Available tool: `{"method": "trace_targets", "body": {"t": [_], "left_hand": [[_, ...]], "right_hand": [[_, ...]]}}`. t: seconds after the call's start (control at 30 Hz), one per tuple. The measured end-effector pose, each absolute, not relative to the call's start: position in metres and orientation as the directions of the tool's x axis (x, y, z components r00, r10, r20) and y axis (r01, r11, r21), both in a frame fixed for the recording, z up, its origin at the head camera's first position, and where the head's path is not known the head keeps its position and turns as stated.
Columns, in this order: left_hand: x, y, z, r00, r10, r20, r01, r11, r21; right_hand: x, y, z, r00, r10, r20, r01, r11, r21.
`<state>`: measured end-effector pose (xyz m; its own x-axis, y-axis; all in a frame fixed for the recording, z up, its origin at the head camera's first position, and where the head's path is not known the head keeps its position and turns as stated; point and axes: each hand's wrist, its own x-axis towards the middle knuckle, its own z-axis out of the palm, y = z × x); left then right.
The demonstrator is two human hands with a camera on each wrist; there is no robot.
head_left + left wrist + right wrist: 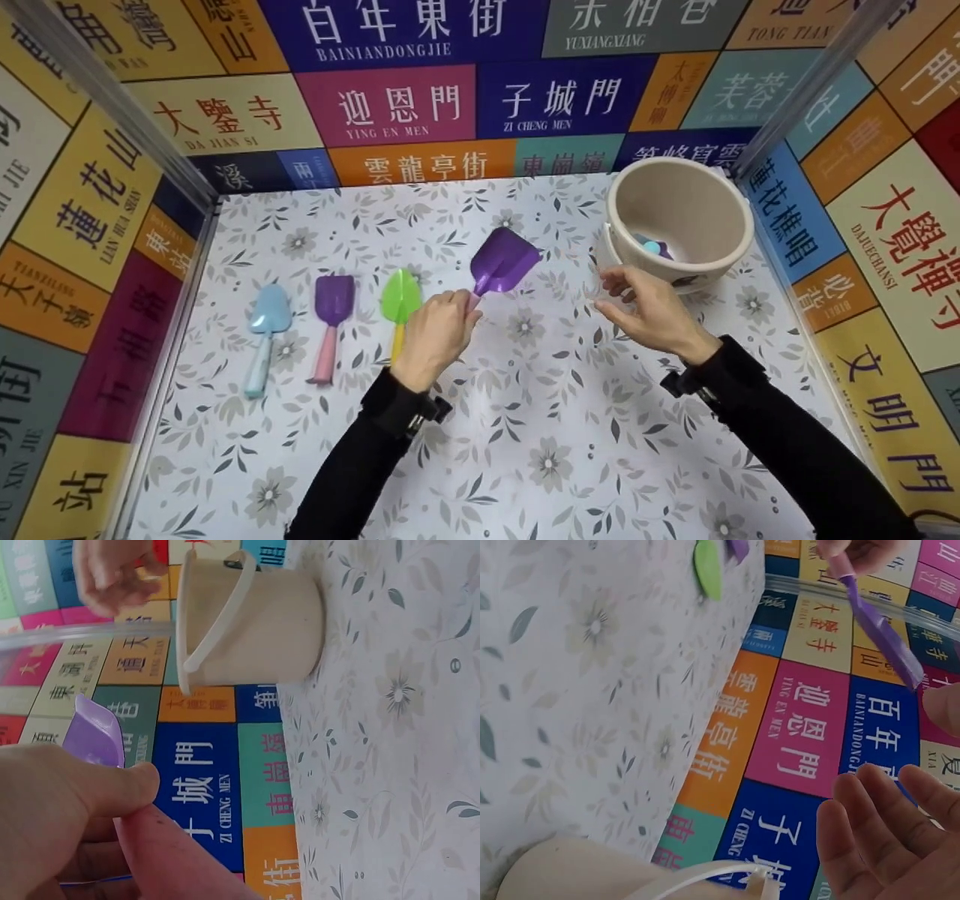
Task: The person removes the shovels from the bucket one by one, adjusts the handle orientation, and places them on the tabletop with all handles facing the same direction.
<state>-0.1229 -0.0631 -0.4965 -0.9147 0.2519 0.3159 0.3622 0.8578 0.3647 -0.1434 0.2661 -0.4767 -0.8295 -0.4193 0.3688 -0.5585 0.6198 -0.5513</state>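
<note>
My left hand (437, 334) grips the pink handle of a toy shovel with a purple blade (504, 260), held up over the table. In the left wrist view the thumb lies along that pink handle (176, 855). Near the front left of a beige bucket (679, 214), my right hand (652, 311) holds nothing, its fingers loosely bent. The right wrist view shows the same right hand (889, 832) with fingers spread beside the bucket's white handle (705, 874). Inside the bucket lie small blue and purple pieces (654, 247), mostly hidden by its wall.
Left of my left hand, a light blue shovel (268, 311), a purple shovel with a pink handle (334, 300) and a green trowel with a yellow handle (402, 296) lie in a row on the floral tabletop (525, 397). Printed panels (405, 105) wall the back and sides.
</note>
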Motion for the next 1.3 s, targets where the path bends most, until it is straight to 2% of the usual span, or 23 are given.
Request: {"method": "trace_targets", "body": {"t": [0.17, 0.33, 0.53, 0.83, 0.93, 1.3], "left_hand": [[-0.129, -0.070, -0.498, -0.932, 0.204, 0.299, 0.326, 0.834, 0.446], [-0.133, -0.073, -0.507, -0.946, 0.170, 0.277, 0.293, 0.817, 0.497], [-0.139, -0.072, -0.523, -0.970, 0.129, 0.207, 0.221, 0.823, 0.523], [-0.146, -0.069, -0.552, -0.998, 0.024, -0.065, -0.026, 0.739, 0.674], [-0.149, -0.068, -0.562, -0.994, 0.006, -0.106, -0.069, 0.719, 0.692], [-0.159, -0.062, -0.589, -0.972, -0.010, -0.234, -0.168, 0.727, 0.666]], "right_hand": [[-0.132, 0.286, -0.498, -0.759, -0.482, 0.437, -0.641, 0.672, -0.372], [-0.120, 0.297, -0.513, -0.733, -0.511, 0.449, -0.659, 0.698, -0.281], [-0.109, 0.302, -0.528, -0.733, -0.527, 0.430, -0.653, 0.722, -0.230], [-0.096, 0.306, -0.545, -0.733, -0.549, 0.402, -0.646, 0.746, -0.159], [-0.094, 0.307, -0.546, -0.738, -0.550, 0.392, -0.641, 0.752, -0.151], [-0.090, 0.306, -0.546, -0.777, -0.528, 0.342, -0.604, 0.779, -0.170]]}}
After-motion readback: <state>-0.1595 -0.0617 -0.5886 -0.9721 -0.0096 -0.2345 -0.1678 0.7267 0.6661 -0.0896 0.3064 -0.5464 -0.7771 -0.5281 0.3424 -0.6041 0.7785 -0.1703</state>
